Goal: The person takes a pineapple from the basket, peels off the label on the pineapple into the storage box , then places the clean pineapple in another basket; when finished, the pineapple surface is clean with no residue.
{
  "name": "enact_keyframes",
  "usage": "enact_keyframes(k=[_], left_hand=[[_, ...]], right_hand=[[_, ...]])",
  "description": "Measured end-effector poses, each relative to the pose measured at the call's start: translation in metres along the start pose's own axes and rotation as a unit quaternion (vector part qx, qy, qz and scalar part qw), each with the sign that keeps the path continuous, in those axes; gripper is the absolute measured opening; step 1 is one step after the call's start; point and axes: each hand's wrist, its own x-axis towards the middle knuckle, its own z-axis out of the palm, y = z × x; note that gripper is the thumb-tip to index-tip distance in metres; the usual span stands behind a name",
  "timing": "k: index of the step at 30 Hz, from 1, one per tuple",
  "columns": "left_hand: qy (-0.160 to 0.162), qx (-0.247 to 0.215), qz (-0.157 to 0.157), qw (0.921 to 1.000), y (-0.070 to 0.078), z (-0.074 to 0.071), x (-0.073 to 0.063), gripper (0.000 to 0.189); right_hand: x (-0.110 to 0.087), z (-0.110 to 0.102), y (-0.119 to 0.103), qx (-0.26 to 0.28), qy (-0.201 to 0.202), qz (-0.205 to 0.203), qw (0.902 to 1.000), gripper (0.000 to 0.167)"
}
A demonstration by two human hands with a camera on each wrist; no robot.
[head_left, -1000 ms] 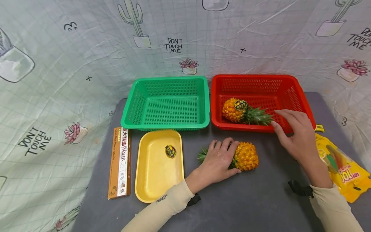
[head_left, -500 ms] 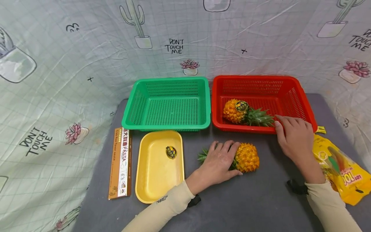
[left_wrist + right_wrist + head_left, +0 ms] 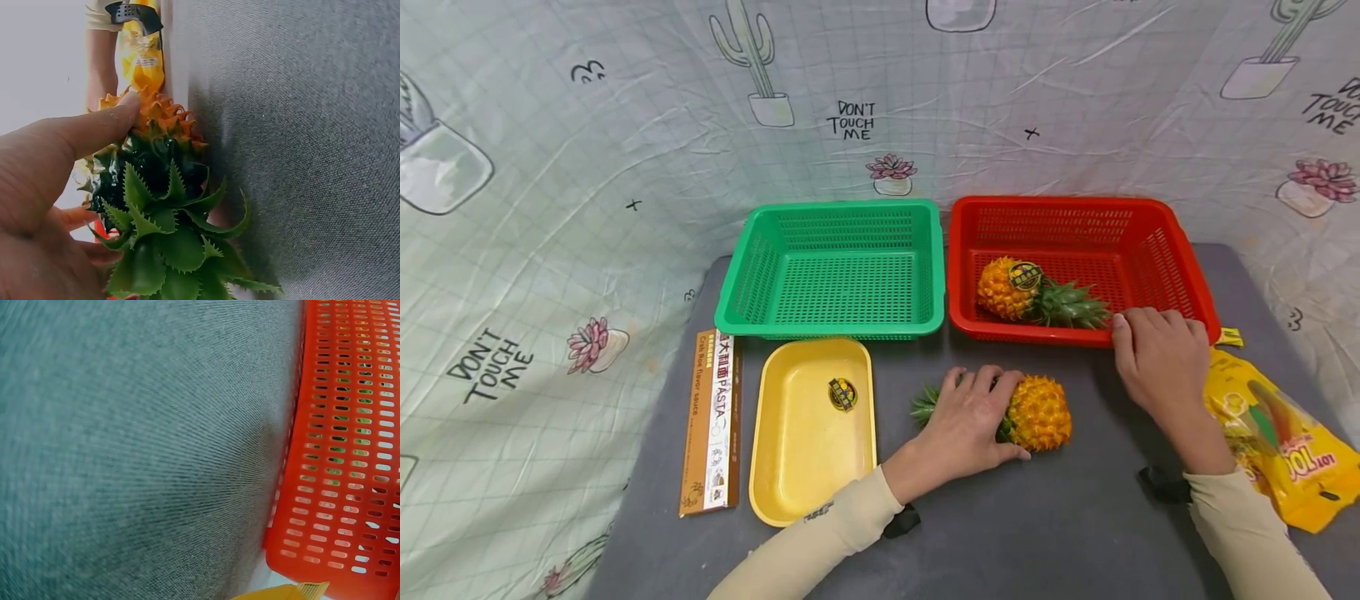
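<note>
Pineapple (image 3: 1040, 412) lies on the worktop (image 3: 1022, 533), seven o'clock of the red basket (image 3: 1060, 223); left grip (image 3: 967, 421) clasps its leafy end (image 3: 181, 250), probably for control; right grip (image 3: 1165, 367) hooks the basket's near rim (image 3: 1037, 332), apparently steadying it.

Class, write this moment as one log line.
left hand: grips pineapple beside yellow tray | right hand: grips front rim of red basket | second pineapple: inside red basket

Two pineapples (image 3: 1041, 412) (image 3: 1003, 292), baskets (image 3: 847, 287) (image 3: 1045, 223), hands (image 3: 970, 425) (image 3: 1167, 362); one tray (image 3: 805, 442), box (image 3: 709, 421), bag (image 3: 1288, 437).
</note>
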Motion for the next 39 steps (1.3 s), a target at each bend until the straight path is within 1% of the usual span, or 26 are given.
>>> enact_keyframes(k=[4, 7, 10, 17, 21, 23, 26, 32, 39], left_hand=[[0.018, -0.019, -0.012, 0.9996, 0.0, -0.004, 0.0, 0.098], [0.033, -0.039, -0.019, 0.9985, 0.0, -0.013, -0.001, 0.098], [0.047, -0.054, -0.02, 0.9973, -0.002, -0.025, -0.001, 0.099], [0.083, -0.075, -0.021, 0.9935, -0.011, -0.058, -0.002, 0.095], [0.105, -0.086, -0.023, 0.9905, -0.018, -0.077, -0.002, 0.094], [0.112, -0.09, -0.025, 0.9894, -0.024, -0.086, -0.002, 0.094], [0.122, -0.082, -0.028, 0.9888, -0.032, -0.098, -0.001, 0.095], [0.138, -0.056, -0.037, 0.9881, -0.055, -0.113, 0.001, 0.097], [0.148, -0.049, -0.072, 0.9852, -0.083, -0.127, 0.002, 0.098]], right_hand=[[0.0, 0.001, 0.001, -0.008, 0.014, -0.021, 0.9997, 0.047], [0.001, 0.002, 0.002, -0.016, 0.022, -0.037, 0.9989, 0.051], [0.001, 0.001, 0.003, -0.014, 0.023, -0.047, 0.9985, 0.053], [-0.002, -0.001, 0.008, 0.004, 0.001, -0.073, 0.9973, 0.058], [-0.002, -0.001, 0.01, 0.002, 0.004, -0.081, 0.9967, 0.061], [-0.002, -0.001, 0.01, 0.002, 0.006, -0.082, 0.9966, 0.062], [-0.002, -0.001, 0.011, 0.002, 0.005, -0.082, 0.9966, 0.061], [-0.003, -0.002, 0.012, 0.002, -0.001, -0.081, 0.9967, 0.062], [-0.003, 0.001, 0.015, 0.001, 0.004, -0.094, 0.9956, 0.071]])
